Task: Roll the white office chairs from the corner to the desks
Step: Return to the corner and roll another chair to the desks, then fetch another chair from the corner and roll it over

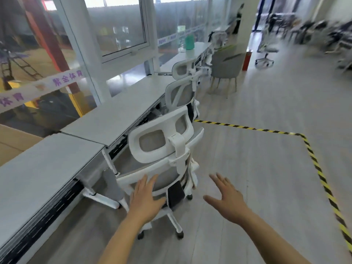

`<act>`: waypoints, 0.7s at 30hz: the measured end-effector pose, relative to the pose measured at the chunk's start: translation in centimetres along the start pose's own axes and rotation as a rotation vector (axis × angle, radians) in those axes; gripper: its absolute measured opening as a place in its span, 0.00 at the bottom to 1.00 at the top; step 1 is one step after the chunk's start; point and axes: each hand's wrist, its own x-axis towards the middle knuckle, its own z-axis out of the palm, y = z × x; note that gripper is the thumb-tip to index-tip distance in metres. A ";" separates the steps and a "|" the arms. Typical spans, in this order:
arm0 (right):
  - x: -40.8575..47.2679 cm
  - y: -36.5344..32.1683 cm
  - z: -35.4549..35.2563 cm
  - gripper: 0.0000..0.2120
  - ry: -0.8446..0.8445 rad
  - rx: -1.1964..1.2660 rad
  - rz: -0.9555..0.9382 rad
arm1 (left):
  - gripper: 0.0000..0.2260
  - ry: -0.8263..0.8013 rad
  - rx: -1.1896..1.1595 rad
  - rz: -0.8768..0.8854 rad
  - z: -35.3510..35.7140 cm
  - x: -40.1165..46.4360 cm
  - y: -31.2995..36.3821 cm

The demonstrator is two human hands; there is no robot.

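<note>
White chair [163,149] at desk [114,115]; left hand [145,199] flat on backrest, right hand [226,199] spread, clear.

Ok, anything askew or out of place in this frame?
Mostly tidy. The nearest white chair sits angled to the desk rather than square, unlike the chair behind it. Both hands are open.

The nearest white chair's [162,147] seat hides behind its backrest; whether the left hand [145,199] touches it is unclear. Far chairs [323,33] blur beyond recognition; both forearms run off the bottom edge.
</note>
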 end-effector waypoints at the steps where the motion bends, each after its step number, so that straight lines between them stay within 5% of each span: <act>1: -1.5 0.1 0.1 0.38 0.041 0.013 0.043 | 0.36 -0.029 -0.022 0.049 0.3 -0.1 0.7; 13: -21.5 7.0 -2.9 0.35 0.455 0.162 0.626 | 0.33 -0.506 0.056 0.608 7.3 -5.9 14.8; 21: -29.2 14.1 -4.7 0.34 0.634 0.330 0.805 | 0.33 -0.722 0.115 0.761 14.0 -11.4 25.7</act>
